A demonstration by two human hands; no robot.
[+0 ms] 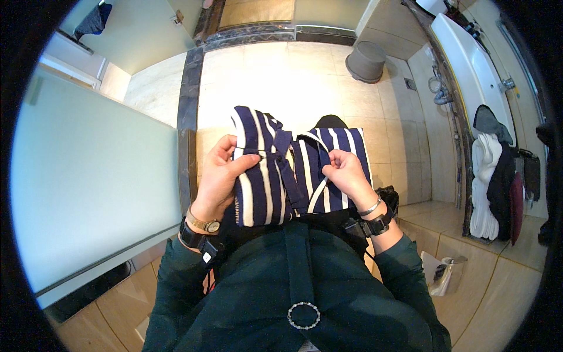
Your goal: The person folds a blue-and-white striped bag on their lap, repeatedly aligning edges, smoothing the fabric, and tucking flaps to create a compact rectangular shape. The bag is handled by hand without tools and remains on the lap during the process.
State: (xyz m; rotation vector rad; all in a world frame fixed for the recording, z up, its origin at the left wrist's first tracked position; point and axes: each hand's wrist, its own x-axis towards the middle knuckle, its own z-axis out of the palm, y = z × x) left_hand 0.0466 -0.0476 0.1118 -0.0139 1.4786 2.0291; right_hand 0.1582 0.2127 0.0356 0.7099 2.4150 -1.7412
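Observation:
A navy garment with white stripes (259,189) lies partly folded across the lap, with a collar-like band and a dark button near its middle. My left hand (217,176) grips its left side, thumb on top of the cloth and the other fingers partly hidden behind it. On the right half, my right hand (349,174) pinches a white-edged strip of the same garment between thumb and curled fingers. The garment's lower layers are hidden from view. Both wrists carry dark strapped devices; a watch (213,226) is on the left one and a bracelet (370,207) on the right.
Frosted glass (96,149) stands close on the left. Ahead on the tiled floor (272,83) is a grey bucket (366,61). A white basin (473,66) and white folded cloth (484,189) line the right side. A paper-roll holder (446,273) sits low at right.

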